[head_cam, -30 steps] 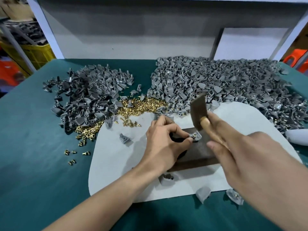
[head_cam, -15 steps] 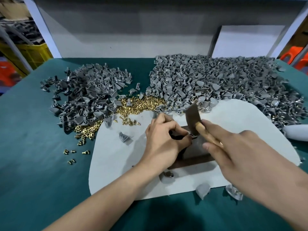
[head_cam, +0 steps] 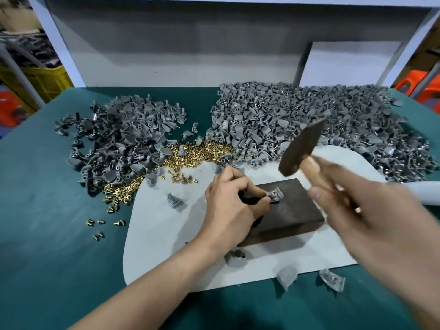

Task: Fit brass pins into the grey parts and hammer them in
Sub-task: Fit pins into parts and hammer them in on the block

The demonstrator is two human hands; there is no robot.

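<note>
On the block (head_cam: 292, 213), left hand (head_cam: 231, 203) pinching a part (head_cam: 276, 196) lying flat, long axis pointing right, right hand (head_cam: 371, 210) gripping a hammer (head_cam: 301, 148), head tilted above it

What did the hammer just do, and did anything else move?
The hammer in the right hand came down to the grey part, then swung back up, and is raised now. The left hand kept pinching that part on the dark block. The heaps of grey parts and brass pins stayed put.
</note>
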